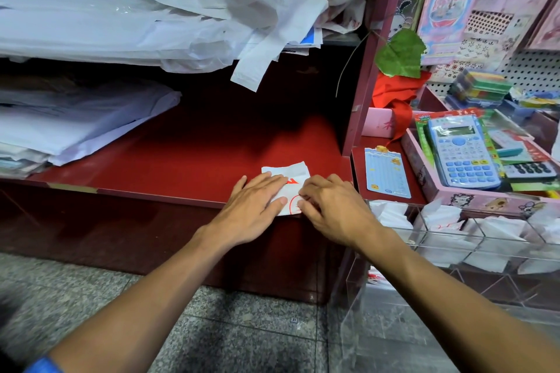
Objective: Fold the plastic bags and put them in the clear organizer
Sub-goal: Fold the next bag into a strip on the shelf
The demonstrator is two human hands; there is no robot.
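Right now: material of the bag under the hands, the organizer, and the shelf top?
Folded bag: thin white plastic film with red print, creased and slightly translucent. Clear organizer: rigid transparent sheet, likely acrylic, with sharp glossy edges and dividers. Shelf: red, semi-gloss coated board, probably laminate or painted wood; edge worn.

Small folded white plastic bag point(288, 179) on dark red wooden shelf point(181, 154) under both hands; clear acrylic compartmented organizer point(454, 239) right; heap of loose white plastic bags point(242, 9) above.
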